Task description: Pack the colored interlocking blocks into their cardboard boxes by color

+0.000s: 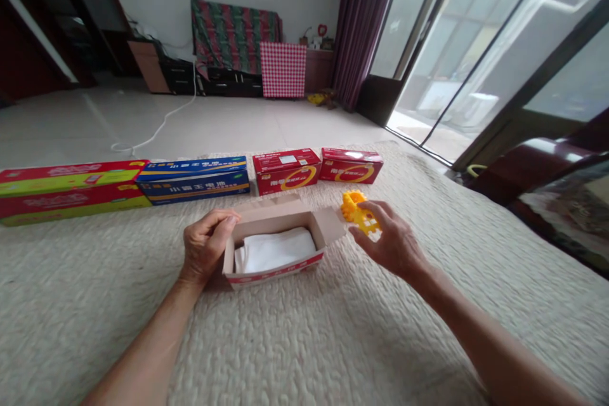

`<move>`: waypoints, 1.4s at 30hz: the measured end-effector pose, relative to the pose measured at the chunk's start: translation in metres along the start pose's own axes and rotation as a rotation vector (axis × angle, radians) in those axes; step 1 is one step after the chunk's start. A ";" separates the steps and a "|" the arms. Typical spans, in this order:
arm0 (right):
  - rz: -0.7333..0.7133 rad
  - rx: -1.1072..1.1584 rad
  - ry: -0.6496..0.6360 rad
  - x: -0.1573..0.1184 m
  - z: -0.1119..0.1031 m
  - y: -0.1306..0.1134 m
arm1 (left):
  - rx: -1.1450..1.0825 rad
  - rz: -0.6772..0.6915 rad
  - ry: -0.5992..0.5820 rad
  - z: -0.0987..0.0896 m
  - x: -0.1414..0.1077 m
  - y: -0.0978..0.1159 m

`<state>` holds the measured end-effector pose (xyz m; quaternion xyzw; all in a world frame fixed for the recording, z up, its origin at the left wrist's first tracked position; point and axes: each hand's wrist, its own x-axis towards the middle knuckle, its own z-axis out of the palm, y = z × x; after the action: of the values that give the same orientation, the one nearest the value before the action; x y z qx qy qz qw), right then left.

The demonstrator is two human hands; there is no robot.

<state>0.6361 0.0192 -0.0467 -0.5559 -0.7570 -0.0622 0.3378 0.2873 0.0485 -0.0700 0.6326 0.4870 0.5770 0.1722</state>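
Observation:
An open cardboard box [273, 273] with red printing on its front lies on the quilted cover, its flaps folded out. Inside it is a folded white cloth [278, 248]. My left hand [205, 244] is closed on the box's left end, thumb over the edge. To the right of the box, my right hand [392, 238] has its thumb and fingers around a yellow plastic toy piece [354, 203] with openings in it. The piece is beside the box's right flap. Part of it is hidden by my fingers, and its exact kind cannot be made out.
Beyond the open box stands a row of closed boxes: a long red and yellow-green one [71, 193], a blue one [195, 181] and two red ones [286, 171]. Farther off are a cloth-draped cabinet [233, 38], a purple curtain [361, 25] and glass doors [457, 63].

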 end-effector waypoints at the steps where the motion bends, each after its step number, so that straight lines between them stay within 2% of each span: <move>1: -0.018 0.000 -0.048 -0.010 0.000 -0.001 | 0.000 0.001 0.000 0.000 0.000 0.000; 4: 0.003 -0.011 -0.199 -0.034 0.005 -0.001 | -0.003 0.006 0.000 0.001 0.000 -0.001; 6: 0.028 -0.028 -0.291 -0.040 0.006 0.001 | -0.005 0.002 0.011 0.001 0.000 -0.001; 14: -0.153 0.151 -0.554 -0.027 -0.019 0.013 | -0.029 0.003 0.013 0.000 -0.001 -0.001; 21: -0.213 0.096 -0.526 -0.034 -0.013 0.028 | -0.087 -0.015 0.004 0.002 0.000 0.001; 24: -0.201 0.049 -0.429 -0.028 -0.021 0.032 | -0.116 -0.025 0.011 0.003 0.000 0.002; 27: -0.197 0.069 -0.272 -0.006 -0.038 0.012 | -0.119 -0.032 0.007 0.004 -0.001 0.003; 30: -0.288 0.138 -0.213 0.025 -0.046 -0.034 | -0.127 -0.027 -0.002 0.005 -0.002 0.004; 33: -0.419 0.209 -0.309 0.049 -0.034 -0.083 | -0.136 -0.024 0.001 0.006 -0.003 0.004; 36: -0.457 0.243 -0.475 0.063 -0.013 -0.115 | -0.136 -0.028 0.002 0.007 -0.002 0.004; 38: -0.479 0.253 -0.544 0.068 -0.001 -0.125 | -0.142 -0.028 0.002 0.008 -0.003 0.003; 42: -0.499 0.275 -0.563 0.071 0.010 -0.133 | -0.157 -0.029 0.004 0.008 -0.003 0.003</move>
<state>0.5030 0.0308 0.0250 -0.3001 -0.9329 0.1143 0.1628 0.2962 0.0476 -0.0720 0.6089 0.4498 0.6120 0.2287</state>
